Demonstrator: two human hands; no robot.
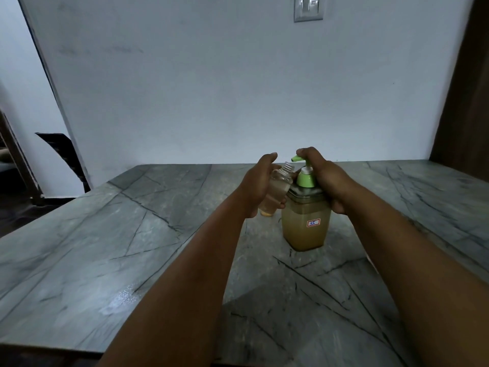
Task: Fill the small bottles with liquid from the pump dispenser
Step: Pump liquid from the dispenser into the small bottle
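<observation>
Head view: you are tilting the small bottle [276, 189] toward the green nozzle [295, 158].
Left hand [258, 185]: gripping that bottle.
Right hand [324, 176]: wrapping the pump dispenser [305, 223] on the surface [132, 234].
Tip: be centring the mouth under the nozzle, pressing slowly.

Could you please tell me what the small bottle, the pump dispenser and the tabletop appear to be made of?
The small clear bottle looks like thin transparent plastic: see-through, with a moulded threaded neck. The tan-filled pump dispenser seems translucent plastic, its green pump head opaque and smooth. The grey veined tabletop looks like polished stone, possibly marble, given its dark veins and sheen.
</observation>
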